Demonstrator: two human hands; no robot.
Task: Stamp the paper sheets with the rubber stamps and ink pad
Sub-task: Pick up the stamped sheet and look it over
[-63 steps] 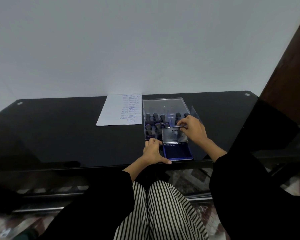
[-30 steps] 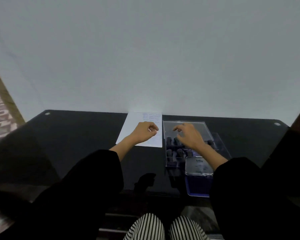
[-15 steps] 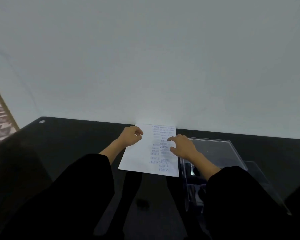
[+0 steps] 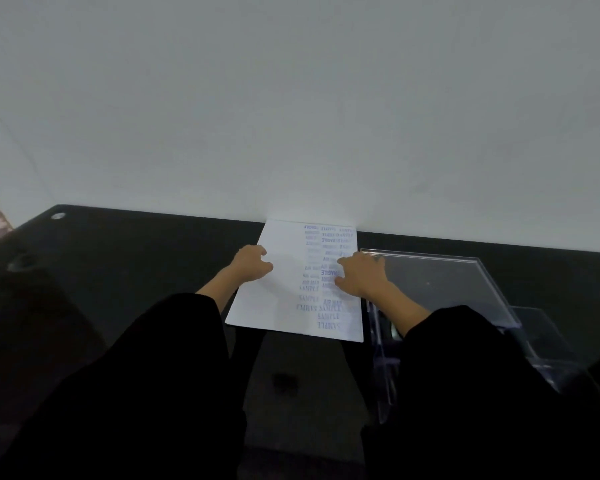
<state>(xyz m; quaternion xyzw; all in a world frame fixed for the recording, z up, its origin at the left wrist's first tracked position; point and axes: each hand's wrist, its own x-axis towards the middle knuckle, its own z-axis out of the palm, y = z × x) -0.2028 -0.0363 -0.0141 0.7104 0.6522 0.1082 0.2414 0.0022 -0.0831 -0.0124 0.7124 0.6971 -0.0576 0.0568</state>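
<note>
**Sheet [image 4: 281, 306] part-stamped, left half bare**

The sheet lies flat at the far edge of the table [image 4: 136, 254], its top against the wall, about midway along that edge. Blue impressions run down its right side in a ragged column or two — SAMPLE and FRAGILE are the ones I can read, the rest are too faint. The left side of the sheet is blank.

My read: the stamping is well under way on this sheet but not finished, with the whole left side to fill. I see only one sheet, so I cannot say how many more wait.

The left hand [image 4: 252, 263] sits on the sheet's left edge with fingers curled. I cannot tell whether they nip the edge or only rest on it. The right hand [image 4: 359, 277] lies over the right edge, fingers loosely together on the stamped column and holding nothing.

Neither hand has a stamp. The clear box [image 4: 430, 278] stands just right of the sheet, its near end hidden behind the right sleeve — the pad is nowhere in view. Before another mark lands, I judge a stamp must be picked and inked.
</note>
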